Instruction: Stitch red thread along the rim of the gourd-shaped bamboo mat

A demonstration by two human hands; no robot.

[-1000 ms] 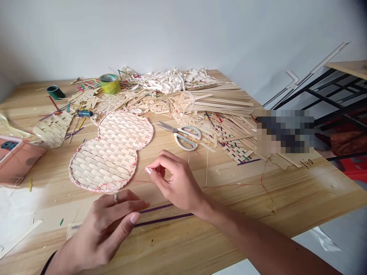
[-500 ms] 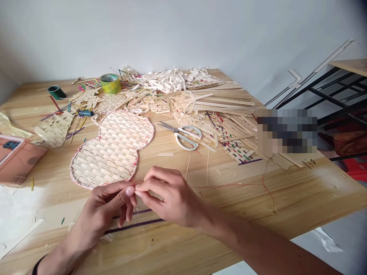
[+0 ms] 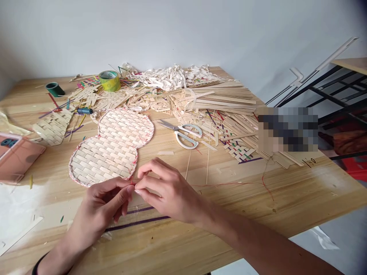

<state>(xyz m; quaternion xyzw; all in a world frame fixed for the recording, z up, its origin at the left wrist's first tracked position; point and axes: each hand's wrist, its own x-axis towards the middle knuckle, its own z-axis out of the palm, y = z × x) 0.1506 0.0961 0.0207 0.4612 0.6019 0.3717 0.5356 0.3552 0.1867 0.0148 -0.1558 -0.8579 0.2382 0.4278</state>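
A woven gourd-shaped mat (image 3: 110, 149) with a red-and-white edging lies flat just beyond my hands. My left hand (image 3: 104, 204) is closed in a pinch near the mat's lower edge, with a bit of red thread showing at the fingertips. Meeting it there, my right hand (image 3: 169, 191) pinches thumb to fingers on something too small to make out. A long red thread (image 3: 237, 184) trails across the table to the right of my right hand. White-handled scissors (image 3: 186, 133) rest with blades spread, beyond my right hand.
Bamboo strips (image 3: 220, 98) and white fabric ribbon (image 3: 172, 76) are heaped at the back. A tape roll (image 3: 109, 82), a green spool (image 3: 55, 90) and a blue tube (image 3: 85, 110) stand or lie left. A pink box (image 3: 23, 160) sits at the left edge.
My right hand's fingers have lifted and shifted slightly at the pinch point. My left fingers have curled in a little. The mat stays put while the view shifts slightly.
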